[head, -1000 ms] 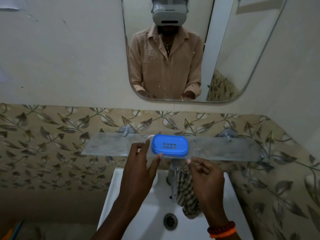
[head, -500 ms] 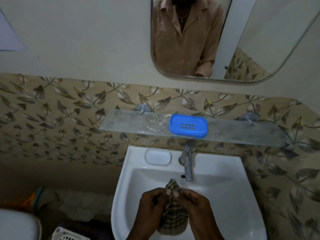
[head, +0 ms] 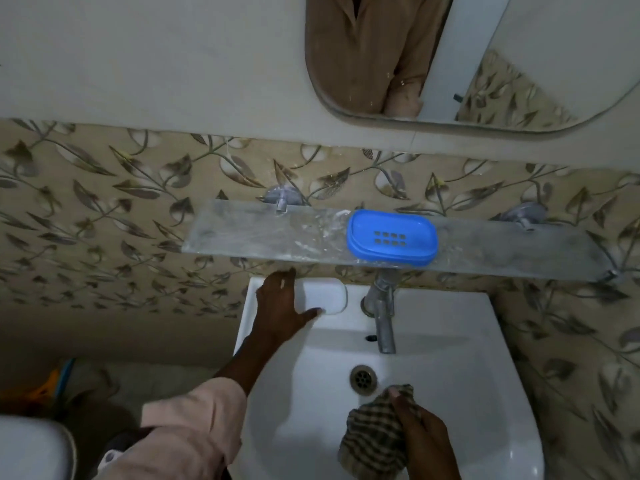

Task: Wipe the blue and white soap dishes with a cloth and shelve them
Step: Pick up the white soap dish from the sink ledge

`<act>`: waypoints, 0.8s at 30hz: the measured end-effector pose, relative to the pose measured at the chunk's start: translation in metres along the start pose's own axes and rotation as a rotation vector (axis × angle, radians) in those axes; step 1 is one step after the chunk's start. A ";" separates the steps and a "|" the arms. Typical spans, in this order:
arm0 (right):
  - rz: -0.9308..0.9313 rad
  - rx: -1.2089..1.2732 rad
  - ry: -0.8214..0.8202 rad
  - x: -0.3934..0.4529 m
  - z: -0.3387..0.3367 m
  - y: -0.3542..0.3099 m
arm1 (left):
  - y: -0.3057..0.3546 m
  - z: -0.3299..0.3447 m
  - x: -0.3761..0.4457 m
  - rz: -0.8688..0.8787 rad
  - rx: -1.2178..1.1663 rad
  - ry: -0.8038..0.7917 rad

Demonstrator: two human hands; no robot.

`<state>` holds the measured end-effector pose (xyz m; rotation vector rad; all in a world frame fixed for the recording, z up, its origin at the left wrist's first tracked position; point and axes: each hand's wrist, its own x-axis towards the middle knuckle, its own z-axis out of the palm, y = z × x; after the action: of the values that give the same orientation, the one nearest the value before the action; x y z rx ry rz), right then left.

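head view looks down on a white sink point(head: 450, 341) fixed to a leaf-patterned wall. relative to the sink, a glass shelf point(head: 242, 237) runs along the wall just above its back edge, and the blue soap dish point(head: 392, 238) sits on that shelf, directly above the tap point(head: 383, 313). the white soap dish point(head: 327, 297) lies on the sink's back rim, at its left rear corner, just left of the tap. the left hand point(head: 280, 306) reaches over that corner and rests on the white soap dish, its fingers spread across the left part and the thumb stretched along the near edge; whether it already grasps the dish, i cannot tell. the right hand point(head: 424, 434) hangs over the sink's front right part, fingers clenched round a bunched checked cloth point(head: 374, 434), which sits just in front of the drain point(head: 363, 378). above the shelf, higher on the wall than the sink, hangs a mirror point(head: 519, 64) with a rounded lower edge, showing a tan shirt.
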<state>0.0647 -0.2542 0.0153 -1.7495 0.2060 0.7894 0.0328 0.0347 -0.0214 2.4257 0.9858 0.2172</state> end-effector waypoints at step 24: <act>-0.941 -0.470 0.345 -0.071 -0.009 -0.070 | 0.084 -0.029 -0.157 0.399 -0.688 -0.030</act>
<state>0.0501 -0.2574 0.1142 -2.1111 -0.5930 -0.1755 -0.0392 -0.1131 0.0532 1.9389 0.3123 0.5548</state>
